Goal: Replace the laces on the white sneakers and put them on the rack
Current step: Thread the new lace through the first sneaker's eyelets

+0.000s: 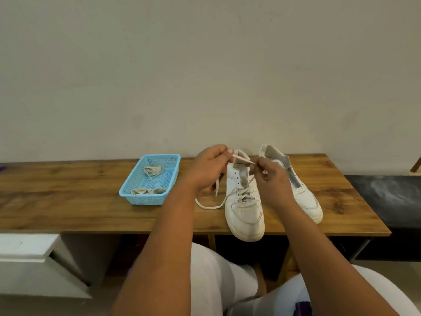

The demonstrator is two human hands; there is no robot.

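Two white sneakers stand on the wooden table (pixel 68 201), toes toward me. The left sneaker (pixel 245 208) is laced partway up. The right sneaker (pixel 305 197) has no lace and its tongue gapes. My left hand (pixel 209 167) and my right hand (pixel 273 176) pinch the same cream lace (pixel 241 159) stretched between them above the left sneaker's collar. Another stretch of that lace (pixel 208 206) loops over the table to the left of the shoe.
A light blue plastic basket (pixel 173 163) left of the hands holds a loose lace (pixel 153 171) and rolled laces (pixel 148 191). A dark red-tipped object (pixel 214 187) lies half hidden behind my left wrist. A white box (pixel 27 245) sits low left, a dark bench (pixel 387 197) right.
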